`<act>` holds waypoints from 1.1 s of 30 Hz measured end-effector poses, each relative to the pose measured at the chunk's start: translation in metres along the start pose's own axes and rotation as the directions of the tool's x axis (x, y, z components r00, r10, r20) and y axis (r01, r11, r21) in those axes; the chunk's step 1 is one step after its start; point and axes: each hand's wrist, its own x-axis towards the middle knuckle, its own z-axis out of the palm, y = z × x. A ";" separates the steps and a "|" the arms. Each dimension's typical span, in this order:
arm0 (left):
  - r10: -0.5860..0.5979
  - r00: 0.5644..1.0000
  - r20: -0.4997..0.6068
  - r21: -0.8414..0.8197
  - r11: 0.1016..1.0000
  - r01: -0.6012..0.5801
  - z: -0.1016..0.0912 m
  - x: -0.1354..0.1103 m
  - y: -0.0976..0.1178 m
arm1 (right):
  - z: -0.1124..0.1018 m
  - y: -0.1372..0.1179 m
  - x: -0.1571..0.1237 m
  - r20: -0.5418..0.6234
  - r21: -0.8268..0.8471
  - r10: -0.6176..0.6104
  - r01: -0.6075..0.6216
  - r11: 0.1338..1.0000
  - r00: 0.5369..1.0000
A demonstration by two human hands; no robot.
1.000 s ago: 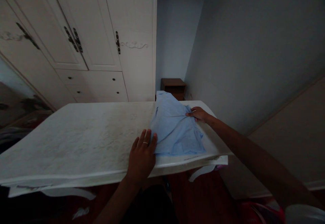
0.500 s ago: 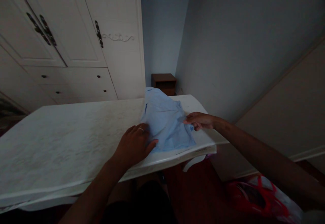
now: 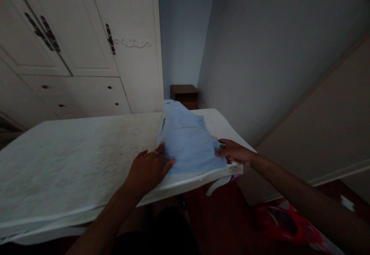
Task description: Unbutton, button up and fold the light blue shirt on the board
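Note:
A light blue garment (image 3: pixel 187 139) lies spread on the right end of a white table (image 3: pixel 72 162), its kind not clear from here. My left hand (image 3: pixel 147 170), with a ring on one finger, rests flat at the garment's left edge, thumb out and fingers open. At the opposite edge my right hand (image 3: pixel 232 151) pinches the cloth near the table's right corner. Some of its fingertips are hidden by the hand and the fabric. Between the two hands the cloth looks fairly smooth, with a few light creases.
A white wardrobe (image 3: pixel 135 70) with dark handles stands behind the table. In the back corner is a small brown cabinet (image 3: pixel 184 89). A grey wall (image 3: pixel 245 62) runs along the right. On the dark red floor lies a red and white bag (image 3: pixel 277 222).
My right hand has moved right and toward me, drawing the garment's right edge outward. The cloth has fewer wrinkles now. My left hand stays at the left edge.

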 end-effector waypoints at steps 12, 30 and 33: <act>-0.039 0.979 -0.199 0.025 0.999 0.045 -0.032 0.099 -0.014 | -0.002 -0.058 0.048 -0.170 -0.739 -0.627 0.323 0.592 0.761; 0.053 0.999 0.011 -0.144 0.988 -0.051 0.054 0.121 -0.001 | 0.096 -0.098 0.249 0.078 -0.875 -0.525 0.310 0.371 0.848; 0.032 0.999 -0.022 -0.125 0.992 -0.035 0.055 0.118 0.004 | 0.099 -0.098 0.250 0.065 -0.899 -0.517 0.275 0.340 0.853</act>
